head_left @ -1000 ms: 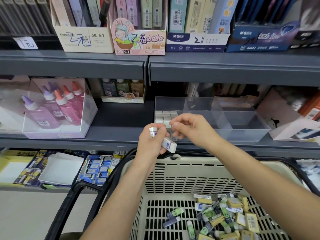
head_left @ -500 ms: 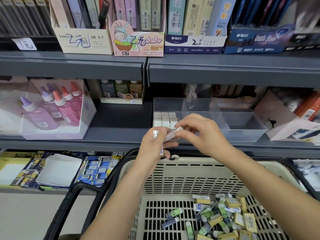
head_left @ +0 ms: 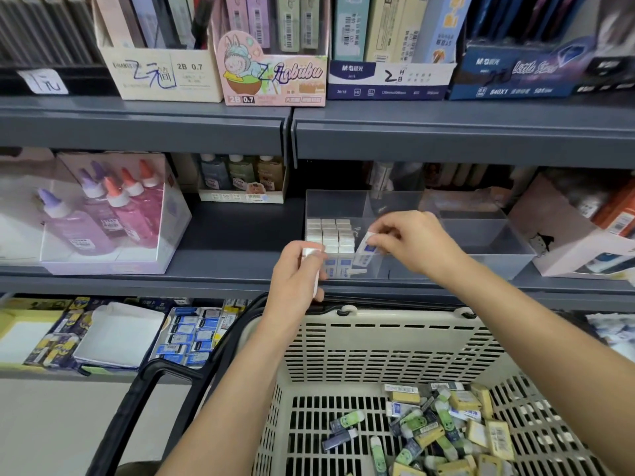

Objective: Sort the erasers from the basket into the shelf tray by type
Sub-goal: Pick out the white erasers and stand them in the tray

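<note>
Right hand [head_left: 412, 245]: pinches a white block eraser with blue sleeve [head_left: 366, 247], tilted, at 3 o'clock of the upright white eraser rows [head_left: 330, 235].
Clear plastic shelf tray [head_left: 498, 249]: rows fill its 7 o'clock compartment.
Left hand [head_left: 295, 280]: grips a second white eraser [head_left: 309, 252].
Beige slotted plastic basket [head_left: 395, 338]: mixed loose erasers [head_left: 439, 431] heaped at 4 o'clock.

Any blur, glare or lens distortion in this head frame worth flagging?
Head view: wide-angle bows the shelf edge; glue bottles at left look soft and hazy; the clear tray walls carry a faint sheen; erasers in the basket are sharp; light even, no hard shadows.
</note>
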